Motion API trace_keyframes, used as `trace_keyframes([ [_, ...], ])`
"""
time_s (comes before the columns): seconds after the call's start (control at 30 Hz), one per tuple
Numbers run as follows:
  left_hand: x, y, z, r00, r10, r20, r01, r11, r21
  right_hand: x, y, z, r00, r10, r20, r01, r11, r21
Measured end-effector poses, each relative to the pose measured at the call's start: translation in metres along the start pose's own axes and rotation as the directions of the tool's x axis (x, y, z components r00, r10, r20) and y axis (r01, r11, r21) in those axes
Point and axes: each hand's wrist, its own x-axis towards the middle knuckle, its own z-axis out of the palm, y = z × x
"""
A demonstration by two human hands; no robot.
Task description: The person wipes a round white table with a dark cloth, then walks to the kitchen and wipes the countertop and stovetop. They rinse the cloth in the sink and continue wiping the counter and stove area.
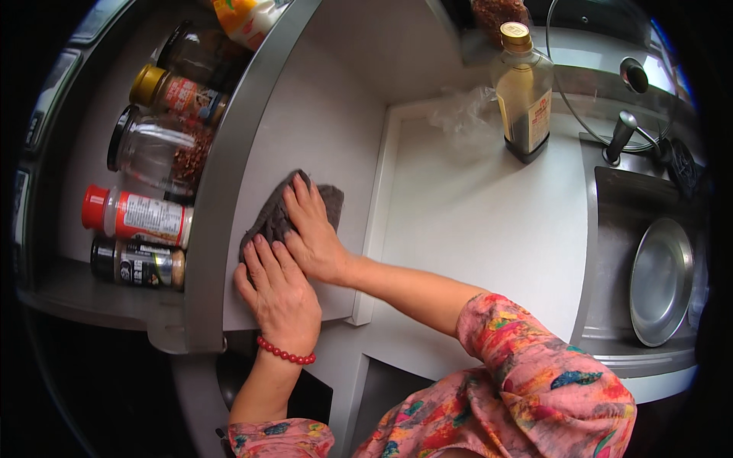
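A dark grey cloth (pixel 275 214) lies bunched against a pale flat surface (pixel 309 114) between a metal-edged rack and a white counter. My right hand (pixel 314 235) presses down on it with the fingers extended, its thumb angled towards the other hand. Just below, my left hand (pixel 283 289) has its fingertips on the cloth's lower edge, a red bead bracelet (pixel 286 352) around the wrist. The two hands touch or nearly touch. Part of the cloth is hidden under them.
Several seasoning jars (pixel 157 149) sit in the rack (pixel 209 229) at left, caps pointing left. On the white counter (pixel 487 229) stand a gold-capped bottle (pixel 524 97) and a crumpled clear plastic bag (pixel 467 117). The sink (pixel 613 206) at right holds a metal bowl (pixel 661 283).
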Motion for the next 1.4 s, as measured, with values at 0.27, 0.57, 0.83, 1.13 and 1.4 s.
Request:
trace_keyframes([
  [0.27, 0.074, 0.020, 0.015, 0.982, -0.188, -0.025, 0.181, 0.970, -0.162, 0.111, 0.003, -0.031, 0.993, -0.121, -0.009, 0.122, 0.988, 0.097],
  [0.57, 0.158, 0.031, 0.064, 0.972, -0.204, -0.119, 0.179, 0.965, -0.193, 0.199, 0.057, -0.074, 0.998, 0.042, 0.052, -0.020, 0.933, -0.360],
  [0.83, 0.143, 0.055, 0.069, 0.977, -0.114, 0.179, 0.083, 0.982, 0.171, 0.144, 0.112, -0.072, 0.972, 0.172, -0.160, -0.205, 0.954, -0.219],
  [1.13, -0.005, 0.027, 0.044, 0.968, -0.185, 0.168, 0.203, 0.974, -0.097, 0.026, 0.046, -0.007, 0.997, -0.076, 0.005, 0.075, 0.956, -0.283],
  [1.4, -0.103, -0.004, -0.005, 0.929, -0.367, -0.051, 0.318, 0.861, -0.398, -0.061, -0.045, 0.031, 0.953, -0.225, 0.203, 0.244, 0.967, -0.074],
])
